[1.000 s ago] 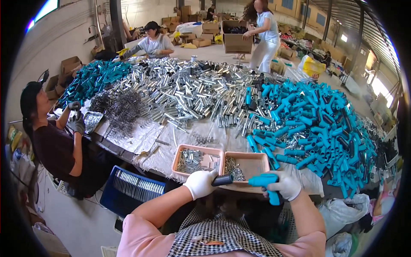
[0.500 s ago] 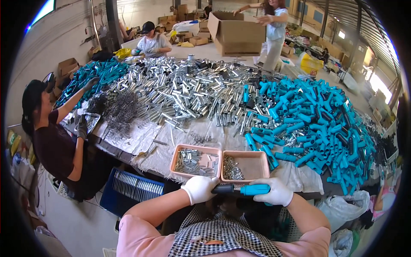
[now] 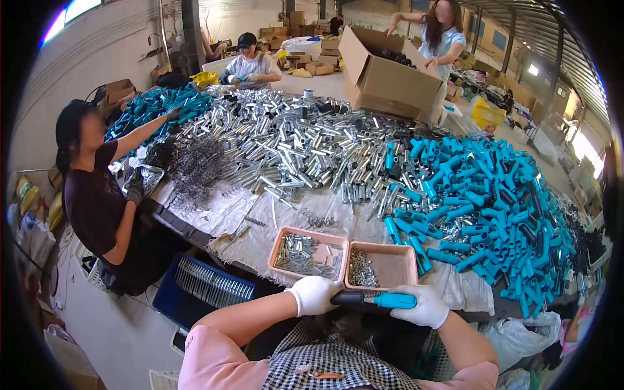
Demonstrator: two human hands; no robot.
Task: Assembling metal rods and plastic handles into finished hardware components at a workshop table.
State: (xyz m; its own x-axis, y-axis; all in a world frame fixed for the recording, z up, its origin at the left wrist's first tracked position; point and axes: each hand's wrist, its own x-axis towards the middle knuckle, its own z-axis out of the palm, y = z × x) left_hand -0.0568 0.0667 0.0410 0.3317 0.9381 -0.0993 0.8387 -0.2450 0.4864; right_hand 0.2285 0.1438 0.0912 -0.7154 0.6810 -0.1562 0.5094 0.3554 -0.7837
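Observation:
In front of my checked apron, my left hand (image 3: 316,296) in a white glove is closed on a black cylindrical handle (image 3: 348,298). My right hand (image 3: 421,306), also gloved, grips a teal plastic sleeve (image 3: 394,300). Both parts lie end to end in one line, with a short bit of metal showing between them. Just beyond my hands stand two pink trays side by side: the left tray (image 3: 273,257) holds small metal pins, the right tray (image 3: 414,263) small shiny metal pieces toward its left end.
A heap of metal tubes (image 3: 292,140) covers the table's middle, teal plastic parts (image 3: 494,208) its right, dark springs (image 3: 195,166) its left. A co-worker (image 3: 97,182) reaches in at left; another person tips a large carton (image 3: 393,75) at the far side. A blue crate (image 3: 201,292) stands below left.
The far carton has come nearer and tilted over the table's edge, its dark contents now showing. My view has shifted slightly. Both my hands keep their hold, the parts in line.

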